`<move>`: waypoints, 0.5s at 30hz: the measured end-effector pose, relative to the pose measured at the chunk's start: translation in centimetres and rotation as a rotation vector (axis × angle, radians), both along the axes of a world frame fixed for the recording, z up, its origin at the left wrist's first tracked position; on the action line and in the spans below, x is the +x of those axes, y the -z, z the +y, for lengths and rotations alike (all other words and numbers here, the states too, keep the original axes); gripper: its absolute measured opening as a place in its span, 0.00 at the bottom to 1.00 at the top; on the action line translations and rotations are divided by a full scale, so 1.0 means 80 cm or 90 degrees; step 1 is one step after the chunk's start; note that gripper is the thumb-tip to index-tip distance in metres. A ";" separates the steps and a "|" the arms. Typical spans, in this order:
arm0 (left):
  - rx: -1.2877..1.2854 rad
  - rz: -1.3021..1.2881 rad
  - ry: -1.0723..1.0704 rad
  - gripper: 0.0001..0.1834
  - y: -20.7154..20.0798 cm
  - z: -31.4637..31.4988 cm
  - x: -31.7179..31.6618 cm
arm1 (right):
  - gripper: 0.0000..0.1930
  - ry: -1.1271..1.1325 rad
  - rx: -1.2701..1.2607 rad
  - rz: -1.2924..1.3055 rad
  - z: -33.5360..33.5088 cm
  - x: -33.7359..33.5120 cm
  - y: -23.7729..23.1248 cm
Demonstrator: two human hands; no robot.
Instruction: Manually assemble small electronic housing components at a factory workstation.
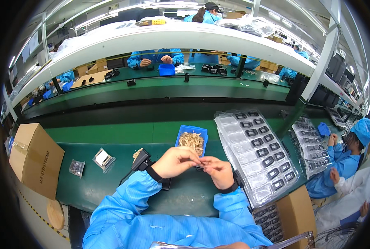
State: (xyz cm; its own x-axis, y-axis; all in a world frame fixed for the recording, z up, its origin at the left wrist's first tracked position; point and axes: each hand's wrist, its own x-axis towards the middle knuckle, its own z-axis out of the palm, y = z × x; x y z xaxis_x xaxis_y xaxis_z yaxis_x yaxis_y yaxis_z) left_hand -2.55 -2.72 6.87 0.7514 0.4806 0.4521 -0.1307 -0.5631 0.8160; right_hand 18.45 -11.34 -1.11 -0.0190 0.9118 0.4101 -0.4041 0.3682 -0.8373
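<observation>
Fingertips of the left hand and the right hand come together near the centre of the frame, thumbs and forefingers drawn close as if in a pinch; whether they grip something small between them, I cannot tell.

Just beyond the fingers stands a blue rectangular plastic bin, filled with thin tan pieces. Both wrists wear black bands, over bright blue sleeves. Beside the left wrist, left of centre, lies a black box-shaped device on the dark green tabletop.

Right of centre, a large clear plastic tray slants down the frame, with black rectangular frames in many of its compartments. An open brown cardboard box is at the lower right. On the left side of the frame are a closed brown cardboard carton, a small clear bag with dark contents and a clear bag with a pale block. At the far right sits a co-worker in a blue cap.
</observation>
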 end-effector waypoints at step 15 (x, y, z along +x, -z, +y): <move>0.507 0.328 -0.225 0.10 0.089 0.001 0.052 | 0.08 0.368 -0.101 -0.081 -0.097 0.026 0.058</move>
State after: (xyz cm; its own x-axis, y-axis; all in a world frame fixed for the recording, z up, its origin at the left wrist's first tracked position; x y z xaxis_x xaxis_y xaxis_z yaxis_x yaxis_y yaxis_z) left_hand 1.60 -2.63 -0.27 0.8187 0.4125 0.3994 0.4102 -0.9070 0.0959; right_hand 20.54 -19.11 -5.71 0.4573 0.8388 0.2955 -0.0696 0.3650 -0.9284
